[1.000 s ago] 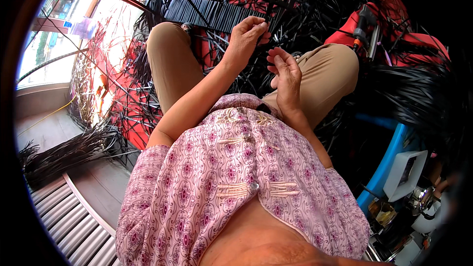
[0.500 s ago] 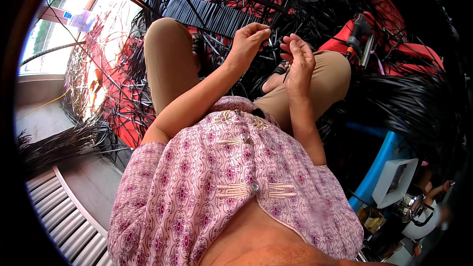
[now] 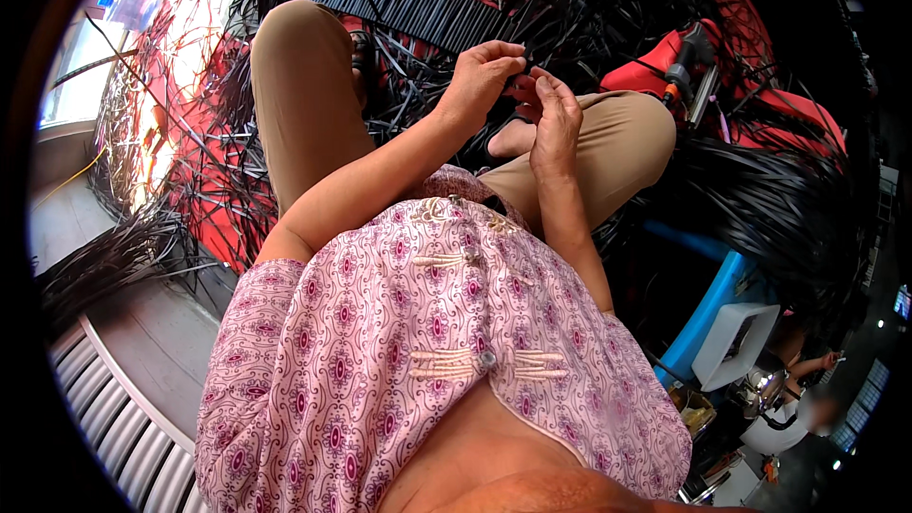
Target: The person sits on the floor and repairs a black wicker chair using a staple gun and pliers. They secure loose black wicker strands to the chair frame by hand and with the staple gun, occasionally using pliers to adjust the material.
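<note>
My left hand [image 3: 483, 84] is raised between my knees, thumb and fingertips pinched together. A small dark bit shows at the tips, but what is held is too small to make out among the black strips behind. Close by on the right is my right hand [image 3: 554, 128], palm turned toward the left one, fingers loosely extended and slightly curled, with nothing visible in it. Beyond both hands lies a dark panel of closely set black strips [image 3: 399, 5]. Loose black flat strips [image 3: 418, 85] are tangled on the ground beneath.
A black power tool with an orange collar [image 3: 678, 76] lies on red material [image 3: 641, 66] past my right knee. Thick bundles of black strips [image 3: 769, 190] spread at the right. A blue object [image 3: 705, 318] and white tub [image 3: 736, 347] stand lower right; a slatted bench [image 3: 123, 418] lower left.
My right hand has moved left, closer to my left hand, which keeps its pinch. The whole view has shifted slightly, moving the knees and panel left and up.
</note>
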### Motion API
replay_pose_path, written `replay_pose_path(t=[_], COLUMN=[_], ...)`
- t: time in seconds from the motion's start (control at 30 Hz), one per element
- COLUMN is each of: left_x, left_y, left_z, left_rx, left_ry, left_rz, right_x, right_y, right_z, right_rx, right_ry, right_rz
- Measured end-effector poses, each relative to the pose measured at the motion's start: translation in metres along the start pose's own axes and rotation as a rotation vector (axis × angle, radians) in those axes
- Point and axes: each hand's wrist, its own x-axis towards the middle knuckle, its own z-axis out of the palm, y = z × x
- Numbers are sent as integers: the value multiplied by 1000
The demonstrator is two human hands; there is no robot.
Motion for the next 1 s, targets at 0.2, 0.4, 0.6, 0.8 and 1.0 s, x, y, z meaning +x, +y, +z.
replay_pose_path(t=[0.2, 0.4, 0.6, 0.8, 1.0], left_x=[-8, -4, -7, -13, -13], left_y=[-29, -44, -47, -36, -34], left_z=[-11, -17, -14, -9, -6], left_rx=[164, 167, 250, 416, 310], left_ry=[56, 23, 4, 7, -77], left_rz=[-32, 21, -36, -102, -48], right_x=[-1, 3, 1, -3, 1], right_y=[22, 32, 31, 26, 20], right_z=[-7, -10, -11, -8, -3], right_rx=[10, 52, 90, 97, 86], right_ry=[44, 64, 80, 95, 155], right_rz=[14, -23, -4, -17, -86])
